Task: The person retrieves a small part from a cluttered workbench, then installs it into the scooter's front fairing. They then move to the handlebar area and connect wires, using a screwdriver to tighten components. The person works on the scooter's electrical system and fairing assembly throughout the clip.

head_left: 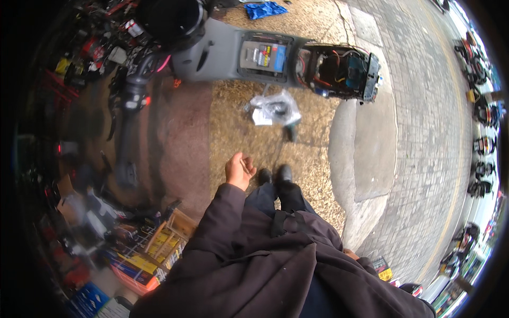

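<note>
My left hand [239,168] hangs in front of me above the speckled floor, fingers curled round something small that I cannot make out. My right hand [351,253] shows only partly at my right side, behind my dark jacket, its fingers hidden. Beyond my feet lies a crumpled clear plastic bag [274,106] with a white paper and something dark inside. Above it stretches a grey scooter body [205,55], with a battery-like block [260,55] in its recess and an open front compartment [339,71] showing wires.
Crowded parts [90,50] and a black handlebar [135,95] are at left. Boxes [159,252] stand at lower left. A blue cloth [265,9] lies beyond the scooter. A concrete strip [371,153] borders the paved walkway [424,132], with parked scooters [480,114] along its far side.
</note>
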A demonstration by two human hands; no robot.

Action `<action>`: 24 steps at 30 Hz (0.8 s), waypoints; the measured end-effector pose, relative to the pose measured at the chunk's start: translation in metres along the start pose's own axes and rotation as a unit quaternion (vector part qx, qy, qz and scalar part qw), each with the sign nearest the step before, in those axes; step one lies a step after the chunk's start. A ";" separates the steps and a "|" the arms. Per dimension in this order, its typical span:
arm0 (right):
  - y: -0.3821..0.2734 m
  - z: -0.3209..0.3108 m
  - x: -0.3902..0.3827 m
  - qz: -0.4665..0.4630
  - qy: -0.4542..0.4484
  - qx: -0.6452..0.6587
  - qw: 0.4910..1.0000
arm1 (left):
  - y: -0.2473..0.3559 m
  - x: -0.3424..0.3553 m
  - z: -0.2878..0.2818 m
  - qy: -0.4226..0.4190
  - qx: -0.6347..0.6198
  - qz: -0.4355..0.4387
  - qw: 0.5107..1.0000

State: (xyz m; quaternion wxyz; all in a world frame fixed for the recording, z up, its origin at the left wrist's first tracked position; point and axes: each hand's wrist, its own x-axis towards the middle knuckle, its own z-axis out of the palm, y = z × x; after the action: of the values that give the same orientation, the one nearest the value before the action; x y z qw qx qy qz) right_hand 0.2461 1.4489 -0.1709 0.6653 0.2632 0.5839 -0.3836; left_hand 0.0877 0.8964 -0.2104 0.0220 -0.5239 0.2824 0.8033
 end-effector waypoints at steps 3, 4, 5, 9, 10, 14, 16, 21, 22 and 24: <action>-0.027 -0.022 0.015 0.005 0.004 -0.117 0.993 | 0.003 -0.017 0.004 -0.016 -0.013 0.020 1.000; -0.037 -0.029 0.020 0.004 0.004 -0.132 0.991 | 0.006 -0.023 0.004 -0.018 -0.014 0.025 0.999; -0.047 -0.034 0.022 0.003 0.003 -0.148 0.989 | 0.010 -0.029 0.002 -0.018 -0.018 0.042 0.999; -0.084 -0.054 0.021 0.007 0.005 -0.214 0.977 | 0.025 -0.048 -0.017 -0.008 -0.040 0.080 0.996; -0.095 -0.058 0.019 0.008 0.007 -0.230 0.973 | 0.027 -0.051 -0.021 0.013 -0.060 0.096 0.993; -0.133 -0.058 0.020 -0.015 -0.001 -0.260 0.965 | 0.036 -0.062 -0.050 0.015 -0.098 0.105 0.990; -0.148 -0.048 0.032 -0.053 0.046 -0.289 0.955 | 0.041 -0.067 -0.064 0.017 -0.119 0.105 0.987; -0.166 -0.030 0.076 -0.198 -0.067 -0.238 0.949 | 0.066 -0.075 -0.112 0.016 -0.151 0.114 0.982; -0.169 -0.027 0.084 -0.183 -0.053 -0.245 0.951 | 0.072 -0.076 -0.125 0.023 -0.155 0.117 0.981; -0.176 -0.015 0.098 -0.186 -0.093 -0.230 0.951 | 0.086 -0.074 -0.155 0.012 -0.178 0.124 0.976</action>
State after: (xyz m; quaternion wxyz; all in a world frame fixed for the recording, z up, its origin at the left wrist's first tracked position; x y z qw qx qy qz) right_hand 0.0955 1.3409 -0.2519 0.6759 -0.0473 0.6307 -0.3784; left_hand 0.2208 0.7694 -0.1549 -0.1749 -0.4897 0.1979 0.8310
